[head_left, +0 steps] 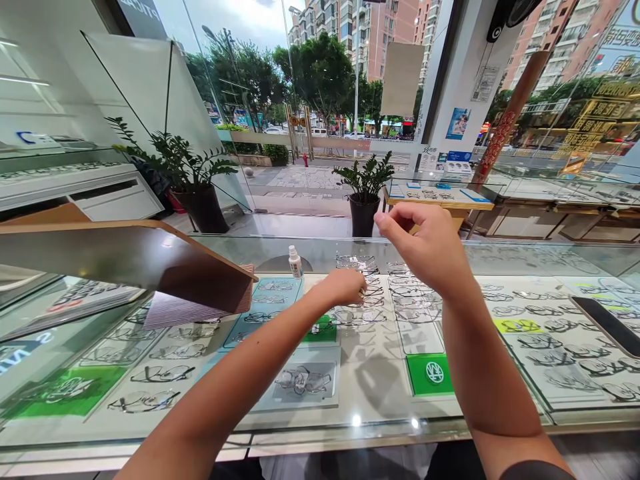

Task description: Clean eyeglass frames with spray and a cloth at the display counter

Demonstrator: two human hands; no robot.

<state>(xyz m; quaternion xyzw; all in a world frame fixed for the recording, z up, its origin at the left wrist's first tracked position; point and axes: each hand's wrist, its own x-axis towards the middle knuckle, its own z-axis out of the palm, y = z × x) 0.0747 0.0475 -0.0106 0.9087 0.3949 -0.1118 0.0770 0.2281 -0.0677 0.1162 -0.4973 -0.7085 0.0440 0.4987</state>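
Both my arms reach out over a glass display counter [360, 407] with rows of eyeglass frames [415, 300] under the glass. My left hand [345, 287] rests low on the countertop with its fingers curled in; whether it grips anything is hidden. A clear pair of glasses [356, 263] lies just beyond it. My right hand [425, 243] is raised above the counter, thumb and fingers pinched together at its left tip. What the pinch holds is too thin to make out.
A small white bottle [295, 261] stands on the glass left of my left hand. A dark phone [607, 325] lies at the right. A tilted wooden panel [150, 257] juts in from the left. Two potted plants [365, 193] stand beyond the counter.
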